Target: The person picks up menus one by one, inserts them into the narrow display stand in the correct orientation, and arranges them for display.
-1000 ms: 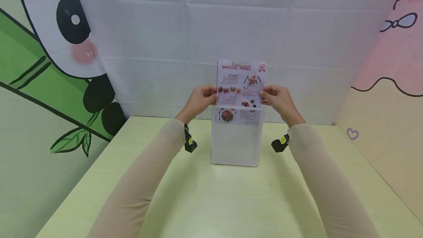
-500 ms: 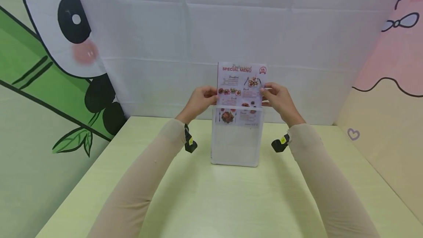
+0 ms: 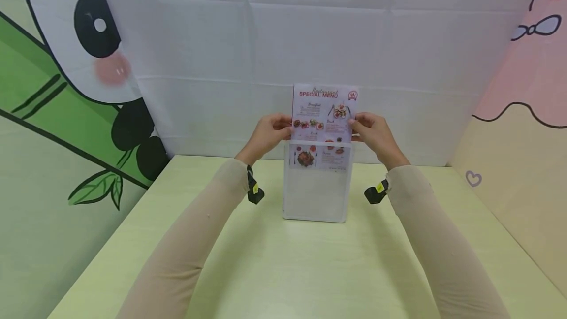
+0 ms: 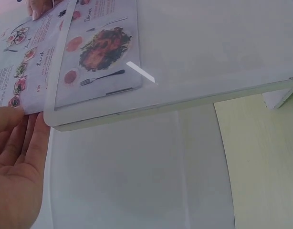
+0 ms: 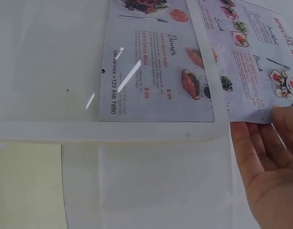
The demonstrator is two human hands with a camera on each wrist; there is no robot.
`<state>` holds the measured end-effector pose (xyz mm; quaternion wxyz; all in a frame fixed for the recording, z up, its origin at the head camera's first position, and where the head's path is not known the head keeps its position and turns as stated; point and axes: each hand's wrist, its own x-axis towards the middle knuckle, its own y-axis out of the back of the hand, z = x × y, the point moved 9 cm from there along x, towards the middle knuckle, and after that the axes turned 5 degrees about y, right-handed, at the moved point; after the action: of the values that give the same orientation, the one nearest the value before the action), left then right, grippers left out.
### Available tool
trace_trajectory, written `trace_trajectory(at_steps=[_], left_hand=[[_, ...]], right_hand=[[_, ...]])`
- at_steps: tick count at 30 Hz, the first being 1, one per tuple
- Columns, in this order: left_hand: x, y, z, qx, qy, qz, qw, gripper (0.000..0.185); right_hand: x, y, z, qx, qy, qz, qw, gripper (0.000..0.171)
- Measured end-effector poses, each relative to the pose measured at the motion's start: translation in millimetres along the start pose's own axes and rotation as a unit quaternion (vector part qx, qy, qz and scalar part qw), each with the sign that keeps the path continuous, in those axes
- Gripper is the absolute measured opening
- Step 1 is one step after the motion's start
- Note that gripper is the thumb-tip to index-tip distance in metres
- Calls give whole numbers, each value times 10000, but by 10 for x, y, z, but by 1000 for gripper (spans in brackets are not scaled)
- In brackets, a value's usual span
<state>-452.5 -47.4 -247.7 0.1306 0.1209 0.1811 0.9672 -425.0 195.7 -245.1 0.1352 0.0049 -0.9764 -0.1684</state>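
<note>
Head view, left hand [image 3: 266, 134], right hand [image 3: 374, 132] — pinching menu [image 3: 325, 112]

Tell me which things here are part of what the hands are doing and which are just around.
In use: menu sheet, clear stand, left hand and right hand pinching the sheet's edges.
Just around: table, panda backdrop, pink wall panel.

The menu [image 3: 325, 111] is smooth printed paper, the stand [image 3: 317, 196] it sits in clear glossy plastic catching glints, the table [image 3: 283, 270] matt pale wood-look, and the backdrop [image 3: 283, 38] creased cloth.
</note>
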Motion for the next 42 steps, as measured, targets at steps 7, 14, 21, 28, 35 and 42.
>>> trace_trajectory(at_steps=[7,14,21,28,35,42], left_hand=[[9,-3,-17,-117,19,1,9999,26],[7,-2,-33,-166,21,7,9999,25],[2,-1,-47,-180,70,36,9998,23],[-7,3,-56,-176,82,20,9998,23],[-17,5,-51,-188,61,14,9998,23],[-15,1,-59,-125,114,32,9999,20]], right_hand=[[9,-10,38,-8,-54,-30,10000,33],[7,-35,55,140,7,-101,9998,32],[-2,-42,56,163,34,-142,9998,31],[-18,-64,42,100,84,-294,9995,36],[-25,-75,43,45,62,-333,9994,35],[-5,-68,53,-2,-1,-211,9998,38]])
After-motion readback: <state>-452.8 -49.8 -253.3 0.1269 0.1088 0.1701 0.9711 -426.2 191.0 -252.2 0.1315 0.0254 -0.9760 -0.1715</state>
